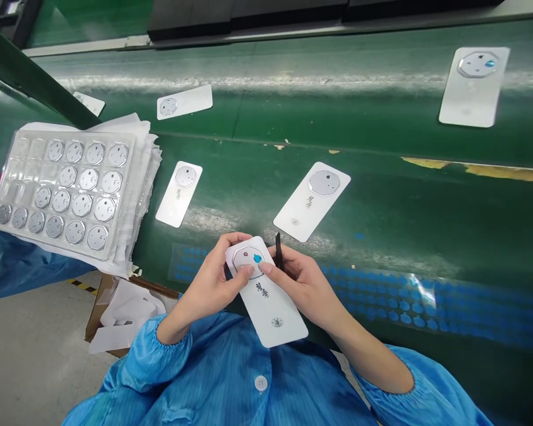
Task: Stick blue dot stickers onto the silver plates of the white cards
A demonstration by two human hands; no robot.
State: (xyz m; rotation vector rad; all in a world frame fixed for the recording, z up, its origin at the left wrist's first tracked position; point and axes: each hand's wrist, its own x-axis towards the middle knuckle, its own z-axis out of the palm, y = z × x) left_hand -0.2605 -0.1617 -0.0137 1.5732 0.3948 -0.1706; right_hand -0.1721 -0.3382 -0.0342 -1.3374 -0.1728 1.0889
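Observation:
My left hand (222, 275) grips a white phone back cover (273, 305) by its upper left edge, the thumb resting on the round silver camera plate (244, 255). On that plate sits a small blue film dot (257, 258). From the other side my right hand (304, 281) holds the cover, its thumb tip pressed beside the blue dot. A slim black tool (279, 251), like tweezers, stands up out of the right hand's fingers; its lower part is hidden. The cover tilts toward my body, with dark lettering and a round mark on its face.
More white covers lie on the green bench, one just ahead (313, 201), one left (179, 194), one far right (474, 87). A clear tray (127, 201) of silver plates rests on paper sheets. Blue-dotted film (382, 296) runs along the near edge; a cardboard box (96, 307) stands below.

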